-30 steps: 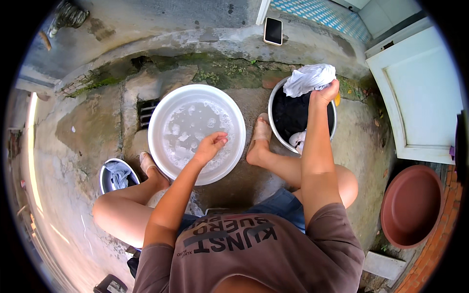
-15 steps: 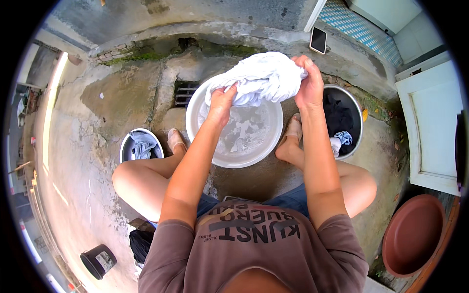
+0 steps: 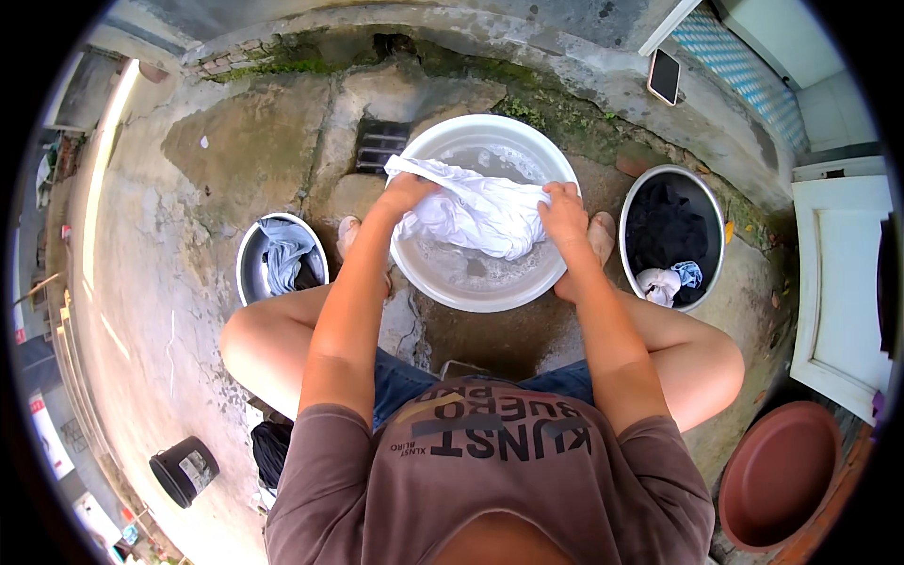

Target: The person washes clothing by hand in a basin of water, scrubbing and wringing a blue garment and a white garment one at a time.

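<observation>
From the head view I read the following arrangement. The left hand (image 3: 407, 191) is closed on the left end of the white cloth (image 3: 480, 212); its fingertips are hidden in the folds. The right hand (image 3: 565, 213) has its fingers curled over the opposite end, gripping it. I judge that this two-ended hold keeps the cloth extended between the hands and gives each a separate point of control.

The cloth lies across the white basin (image 3: 485, 303), over soapy water (image 3: 471, 270), so drips should fall back inside. The basin stands on the ground between the feet, within equal reach of both arms.

To the right, a metal basin (image 3: 720, 226) holds dark cloth (image 3: 667, 226) with a small white piece (image 3: 659, 285) at its near side. To the left, a smaller basin (image 3: 247, 273) holds blue-grey cloth (image 3: 284, 252). I take the separate vessels to keep batches apart, each near one arm. The phone (image 3: 664, 75) rests on the ledge, well apart from the water.
</observation>
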Demonstrator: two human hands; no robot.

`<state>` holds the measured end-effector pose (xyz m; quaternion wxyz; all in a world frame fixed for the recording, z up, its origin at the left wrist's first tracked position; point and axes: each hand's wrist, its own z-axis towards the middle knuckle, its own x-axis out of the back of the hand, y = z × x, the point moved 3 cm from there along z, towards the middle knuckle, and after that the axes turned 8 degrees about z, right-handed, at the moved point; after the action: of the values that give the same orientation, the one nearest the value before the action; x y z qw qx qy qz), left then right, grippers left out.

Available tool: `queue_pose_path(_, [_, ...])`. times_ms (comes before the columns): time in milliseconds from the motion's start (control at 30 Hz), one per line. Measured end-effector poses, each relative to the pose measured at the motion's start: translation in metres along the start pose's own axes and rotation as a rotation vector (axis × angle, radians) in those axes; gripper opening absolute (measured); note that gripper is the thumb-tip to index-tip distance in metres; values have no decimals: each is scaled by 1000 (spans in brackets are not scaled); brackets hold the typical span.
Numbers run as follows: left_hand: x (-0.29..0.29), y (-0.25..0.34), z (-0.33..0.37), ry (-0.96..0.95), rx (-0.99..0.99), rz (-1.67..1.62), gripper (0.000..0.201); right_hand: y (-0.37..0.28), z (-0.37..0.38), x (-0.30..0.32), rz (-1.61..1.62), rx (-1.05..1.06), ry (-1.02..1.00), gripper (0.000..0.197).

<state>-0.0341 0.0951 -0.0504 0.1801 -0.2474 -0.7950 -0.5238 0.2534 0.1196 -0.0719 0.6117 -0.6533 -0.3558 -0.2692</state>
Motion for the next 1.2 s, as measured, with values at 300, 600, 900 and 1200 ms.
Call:
queue_pose_path(300, [-113,-67,-32,-92,-2,867,73,-3,-40,-92,-404,194,-458,52])
queue_pose_path(600, [-149,-108,-25,-157,-142,470,69,42,-1,-127,-273,226,-538,42])
queue_pose_path(900, [-75,-41,-23,142,114,441,52,-6,6,-91,813,-55,-483,25])
queue_pose_path(1200, [-50,-1,-33,246,75,-1162,57,-82,-9,-75,1067,46,-350,31])
